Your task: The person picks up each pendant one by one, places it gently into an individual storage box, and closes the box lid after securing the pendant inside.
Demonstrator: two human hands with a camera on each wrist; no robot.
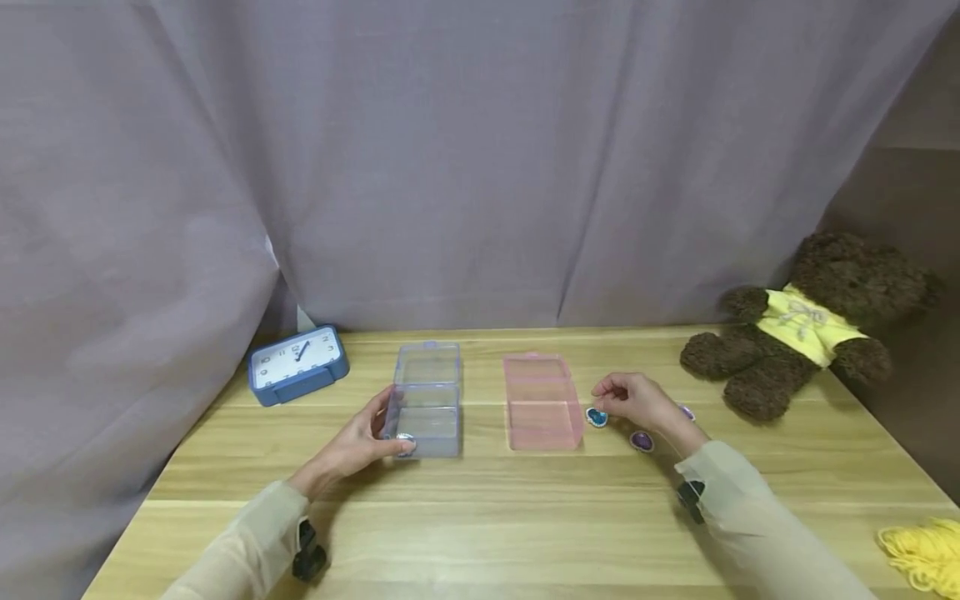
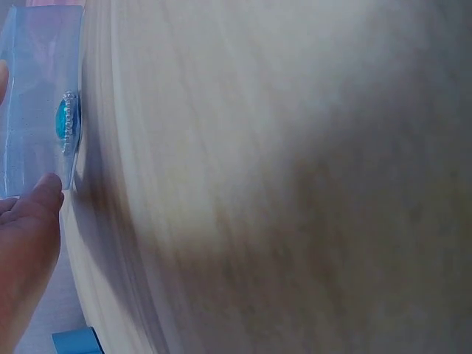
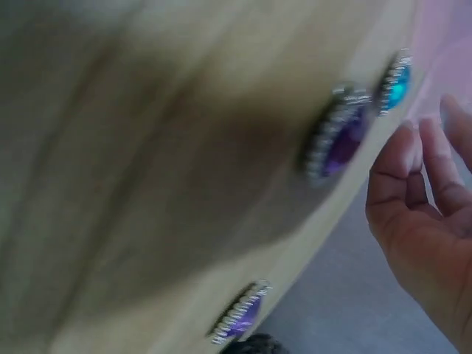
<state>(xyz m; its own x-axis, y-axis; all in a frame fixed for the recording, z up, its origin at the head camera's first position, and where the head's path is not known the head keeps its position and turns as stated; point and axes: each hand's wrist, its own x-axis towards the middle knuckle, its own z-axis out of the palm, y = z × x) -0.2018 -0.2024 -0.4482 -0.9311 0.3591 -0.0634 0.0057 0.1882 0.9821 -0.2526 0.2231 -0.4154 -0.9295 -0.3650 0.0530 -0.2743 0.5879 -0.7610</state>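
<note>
My left hand (image 1: 367,432) holds the clear blue divided box (image 1: 428,447) by its left side, thumb at the near corner and fingers behind. Its lid stands open at the back. Inside, near that thumb, lies a gem with a beaded silver rim, which shows blue (image 2: 65,120) in the left wrist view. My right hand (image 1: 637,400) is over the table with fingers bent and nothing between them. Just below its fingertips is a teal gem (image 1: 597,417). Nearby lie a purple gem (image 1: 642,442) and a lilac gem (image 1: 686,412), partly hidden by the wrist.
A clear pink box (image 1: 543,427), lid open, stands between the hands. At the back left is a blue clock (image 1: 298,365). A brown teddy bear (image 1: 765,358) in a yellow top sits at the back right. Yellow yarn (image 1: 926,554) lies at the right front edge.
</note>
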